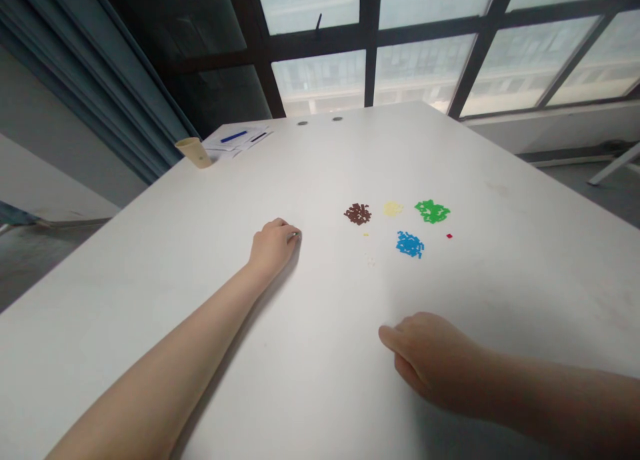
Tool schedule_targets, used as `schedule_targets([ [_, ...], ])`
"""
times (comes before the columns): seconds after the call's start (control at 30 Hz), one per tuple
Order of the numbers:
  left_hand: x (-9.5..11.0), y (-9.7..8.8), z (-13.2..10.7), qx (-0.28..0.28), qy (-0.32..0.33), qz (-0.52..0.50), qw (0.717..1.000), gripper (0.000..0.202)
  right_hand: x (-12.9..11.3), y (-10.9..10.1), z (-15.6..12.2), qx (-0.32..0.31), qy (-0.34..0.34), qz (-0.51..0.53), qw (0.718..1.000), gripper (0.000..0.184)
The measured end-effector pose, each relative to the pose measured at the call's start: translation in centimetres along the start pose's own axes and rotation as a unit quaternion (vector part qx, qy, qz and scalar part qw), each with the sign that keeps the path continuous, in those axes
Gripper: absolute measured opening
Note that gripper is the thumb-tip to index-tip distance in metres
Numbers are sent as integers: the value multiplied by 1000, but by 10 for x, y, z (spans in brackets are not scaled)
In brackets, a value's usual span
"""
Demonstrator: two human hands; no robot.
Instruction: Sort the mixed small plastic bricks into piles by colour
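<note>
My left hand point(273, 245) rests knuckles-up on the white table point(150, 267), fingers curled under; whether anything is in them is hidden. My right hand point(425, 360) hovers low over the near table, fingers curled loosely inward, contents hidden. Beyond both hands lie small heaps of tiny beads: brown point(358, 213), pale yellow point(393, 209), green point(433, 211) and blue point(410, 245). A single red bead point(449, 236) and a few stray pale beads point(369, 257) lie near them. The left hand is about a hand's width left of the brown heap.
A paper cup point(194, 152) stands at the far left table corner beside papers with pens point(239, 139). Two round cable holes point(320, 121) sit near the far edge. Large windows and a blue curtain point(100, 80) lie behind.
</note>
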State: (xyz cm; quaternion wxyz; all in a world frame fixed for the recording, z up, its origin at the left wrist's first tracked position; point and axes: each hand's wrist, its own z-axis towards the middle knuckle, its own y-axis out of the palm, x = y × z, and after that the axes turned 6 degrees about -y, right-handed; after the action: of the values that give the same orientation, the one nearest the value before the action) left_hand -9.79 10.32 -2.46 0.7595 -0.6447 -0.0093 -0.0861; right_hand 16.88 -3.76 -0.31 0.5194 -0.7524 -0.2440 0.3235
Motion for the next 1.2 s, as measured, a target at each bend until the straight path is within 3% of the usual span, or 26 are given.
schedule_targets([
  [0.13,3,0,-1,-7,16,-35,999,26,-2,-1,2,-28,-1,-18,999,16],
  [0.3,31,-15,-14,-52,32,-209,976,22,0,2,1,-8,-13,-29,999,14],
  [0.37,49,-24,-26,-111,45,-300,946,19,0,3,1,0,-15,-28,1000,14],
  [0.47,74,-33,-47,-220,56,-450,864,17,1,5,0,12,-17,-23,1000,14],
  [0.53,85,-36,-59,-261,55,-518,813,16,1,7,0,25,-19,-19,999,14],
  [0.6,91,-37,-68,-273,58,-547,789,14,2,8,1,35,-23,-21,999,14],
  [0.97,92,-41,-73,-220,133,-483,837,13,3,13,1,58,-30,-16,998,12],
  [1.1,92,-40,-74,-211,155,-483,836,10,5,4,0,187,15,69,980,10],
  [1.2,92,-40,-75,-210,168,-482,834,9,9,-5,0,343,-8,142,928,8],
])
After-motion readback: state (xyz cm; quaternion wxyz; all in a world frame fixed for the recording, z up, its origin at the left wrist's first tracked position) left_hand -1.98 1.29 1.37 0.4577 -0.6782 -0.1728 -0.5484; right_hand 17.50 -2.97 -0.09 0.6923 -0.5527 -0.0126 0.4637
